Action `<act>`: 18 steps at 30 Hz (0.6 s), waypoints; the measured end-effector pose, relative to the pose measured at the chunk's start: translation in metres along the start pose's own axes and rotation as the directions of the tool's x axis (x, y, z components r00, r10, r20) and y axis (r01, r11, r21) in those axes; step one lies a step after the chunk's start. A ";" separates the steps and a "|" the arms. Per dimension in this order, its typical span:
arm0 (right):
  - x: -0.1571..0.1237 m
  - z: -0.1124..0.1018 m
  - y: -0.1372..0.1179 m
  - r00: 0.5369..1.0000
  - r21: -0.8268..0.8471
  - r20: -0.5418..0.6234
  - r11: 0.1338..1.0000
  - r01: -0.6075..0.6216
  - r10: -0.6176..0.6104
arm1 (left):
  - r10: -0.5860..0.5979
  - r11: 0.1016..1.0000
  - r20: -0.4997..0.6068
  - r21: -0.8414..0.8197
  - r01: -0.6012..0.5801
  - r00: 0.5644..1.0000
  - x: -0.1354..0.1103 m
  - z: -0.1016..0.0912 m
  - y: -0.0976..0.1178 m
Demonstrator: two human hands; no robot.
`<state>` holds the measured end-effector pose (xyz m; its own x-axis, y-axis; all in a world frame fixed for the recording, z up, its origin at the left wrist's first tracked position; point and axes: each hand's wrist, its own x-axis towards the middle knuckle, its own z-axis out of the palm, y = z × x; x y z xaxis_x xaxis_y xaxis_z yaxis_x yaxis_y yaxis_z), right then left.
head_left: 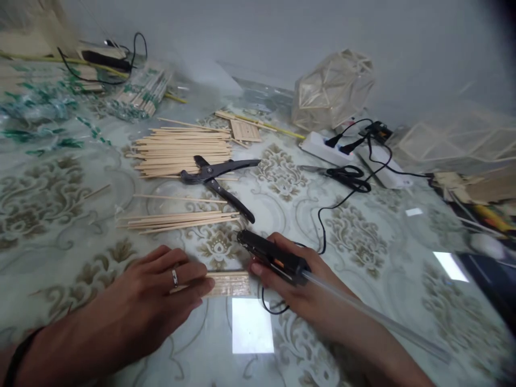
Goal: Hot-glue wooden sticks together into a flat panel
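Note:
My left hand [161, 295], with a ring on one finger, grips the left part of a small flat panel of wooden sticks [229, 284] laid side by side on the table; its fingers cover that end. In my right hand [298, 279] is a black glue gun [278, 258], my fingers wrapped around it. A long clear glue stick [374, 317] juts from its back toward my forearm. The gun's front end is just above and right of the panel, and its nozzle is hard to make out. Beyond my hands lies a small bunch of loose sticks [181, 220].
Dark pliers [209, 172] rest partly over a large spread of sticks [181, 148]. Black scissors [346, 174], a white power strip [326, 149] and a black cord [322, 226] lie to the right. Behind stands a faceted stick frame [334, 88]. Wrapped stick bundles [141, 91] sit far left.

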<state>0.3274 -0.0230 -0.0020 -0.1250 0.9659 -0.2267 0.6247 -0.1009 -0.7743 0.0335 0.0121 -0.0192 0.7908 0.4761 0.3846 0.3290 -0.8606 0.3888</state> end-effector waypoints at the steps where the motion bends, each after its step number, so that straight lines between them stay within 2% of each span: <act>1: 0.000 0.000 0.000 1.000 0.009 0.004 1.000 0.001 -0.001 | 0.001 1.000 0.000 -0.005 -0.001 1.000 -0.001 0.001 0.000; 11: 0.001 0.000 -0.005 0.997 0.066 0.063 0.996 -0.052 0.047 | -0.001 0.999 0.026 -0.034 0.002 1.000 -0.005 0.004 -0.002; 18: -0.003 -0.001 -0.003 0.999 0.082 0.019 0.996 -0.036 0.035 | -0.022 0.999 0.083 -0.037 0.025 0.996 -0.008 0.003 -0.001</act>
<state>0.3266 -0.0250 0.0011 -0.1179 0.9571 -0.2647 0.5637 -0.1550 -0.8113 0.0279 0.0087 -0.0256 0.8233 0.4785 0.3055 0.3294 -0.8410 0.4293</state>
